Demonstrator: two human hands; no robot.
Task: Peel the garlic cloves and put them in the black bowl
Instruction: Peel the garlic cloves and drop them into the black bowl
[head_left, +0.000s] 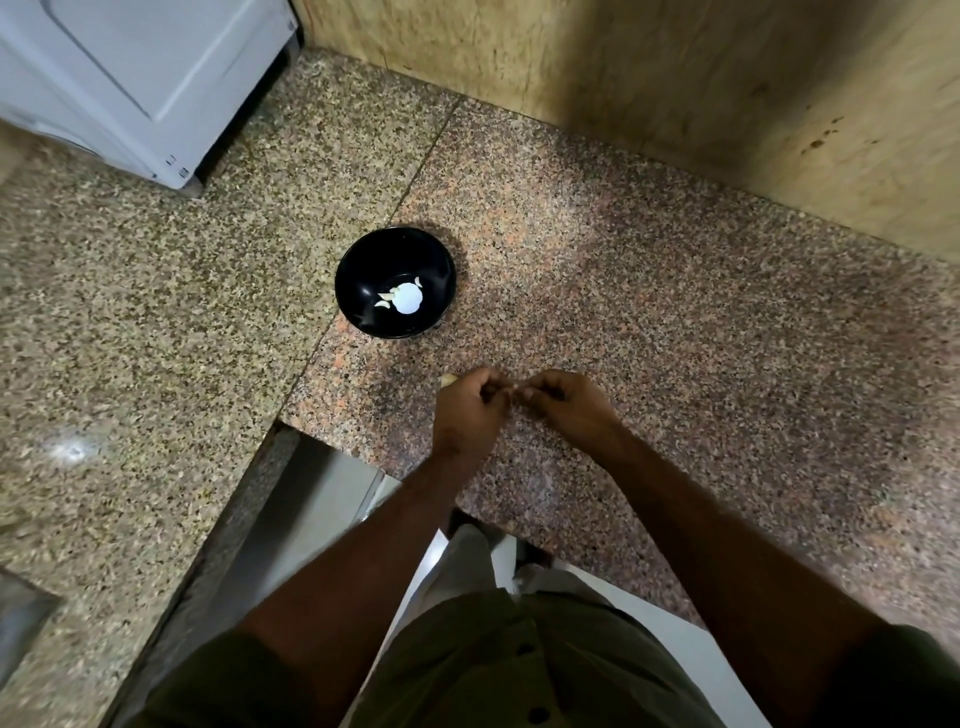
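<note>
Below centre, left hand (467, 410) and right hand (563, 402) pinch a garlic clove (511, 387); a slip would likely drop it short of the black bowl (363, 260).

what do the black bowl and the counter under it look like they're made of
Black bowl: smooth and glossy, with faint highlights on its inner wall; glazed ceramic or hard plastic, the look leaves it open. The white round patch at its bottom may be a reflection or a mark.
Counter: polished speckled stone, probably granite, with pink, tan and black flecks, a straight slab seam and a soft sheen.
</note>
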